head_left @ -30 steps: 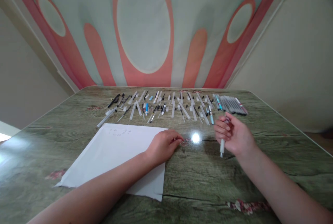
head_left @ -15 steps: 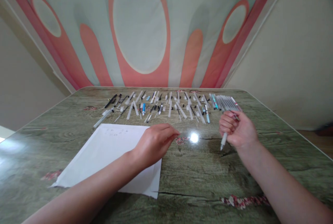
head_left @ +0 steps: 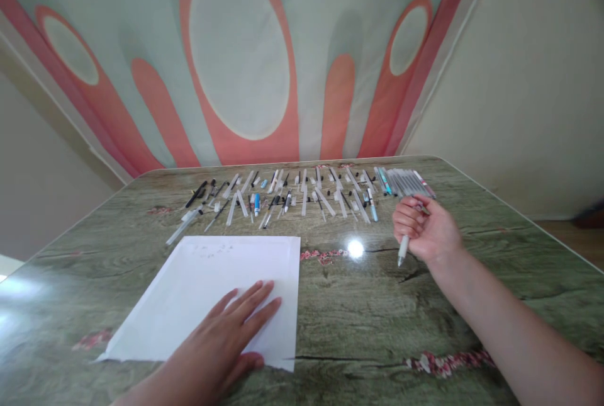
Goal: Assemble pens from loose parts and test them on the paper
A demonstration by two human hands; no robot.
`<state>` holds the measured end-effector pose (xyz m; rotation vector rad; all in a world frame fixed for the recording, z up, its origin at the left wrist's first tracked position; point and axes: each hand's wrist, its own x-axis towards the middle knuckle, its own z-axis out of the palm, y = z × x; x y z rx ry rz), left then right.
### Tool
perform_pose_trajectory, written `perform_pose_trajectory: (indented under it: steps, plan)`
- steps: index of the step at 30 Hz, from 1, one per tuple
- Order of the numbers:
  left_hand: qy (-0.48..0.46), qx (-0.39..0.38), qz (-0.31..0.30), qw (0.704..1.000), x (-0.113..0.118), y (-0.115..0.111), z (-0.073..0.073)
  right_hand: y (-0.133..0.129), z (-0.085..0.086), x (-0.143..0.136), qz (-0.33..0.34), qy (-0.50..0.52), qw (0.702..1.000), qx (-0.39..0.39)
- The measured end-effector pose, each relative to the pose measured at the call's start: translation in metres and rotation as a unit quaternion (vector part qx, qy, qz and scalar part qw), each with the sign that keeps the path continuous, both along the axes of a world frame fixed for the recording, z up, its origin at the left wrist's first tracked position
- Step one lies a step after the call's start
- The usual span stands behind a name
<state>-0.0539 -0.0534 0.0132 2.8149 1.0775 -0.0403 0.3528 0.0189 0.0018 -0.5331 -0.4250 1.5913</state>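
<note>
My left hand [head_left: 231,333] lies on the right part of a white sheet of paper [head_left: 174,305], its fingers stretched out and apart. Small faint marks show near the top of the sheet. To the right of the paper, my right hand [head_left: 422,226] is closed around a pen [head_left: 402,250]. The pen's pale barrel and tip stick out below the fingers, pointing down toward the table, while the rest is hidden in the fist. Just beyond this hand lies a row of clear pens [head_left: 406,182] side by side.
Across the far part of the wood-patterned table [head_left: 353,324] lie two rows of pen parts [head_left: 304,199]: clear barrels, dark refills and caps. A blue capped piece [head_left: 257,204] and a black pen [head_left: 195,194] are among them. A patterned curtain [head_left: 309,78] hangs behind the table.
My left hand has moved down and left from the paper's right edge, and its fingers have spread flat on the sheet. My right hand still grips the pen. The view has shifted slightly.
</note>
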Motion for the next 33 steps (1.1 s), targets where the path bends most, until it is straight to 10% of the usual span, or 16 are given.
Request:
perform_pose_trajectory:
  steps: [19, 28, 33]
  plan:
    - [-0.096, -0.058, -0.092, 0.989, 0.172, -0.011, -0.036, -0.002, -0.008, -0.003, 0.043, 0.009, 0.999, -0.022]
    - [-0.074, -0.113, -0.123, 0.983, 0.095, 0.012, 0.021, 0.009, -0.018, 0.003, 0.093, 0.016, 0.994, -0.053]
    - [-0.025, -0.141, -0.132, 0.981, 0.068, 0.015, 0.018, 0.009, -0.019, -0.004, 0.109, 0.002, 0.991, -0.084]
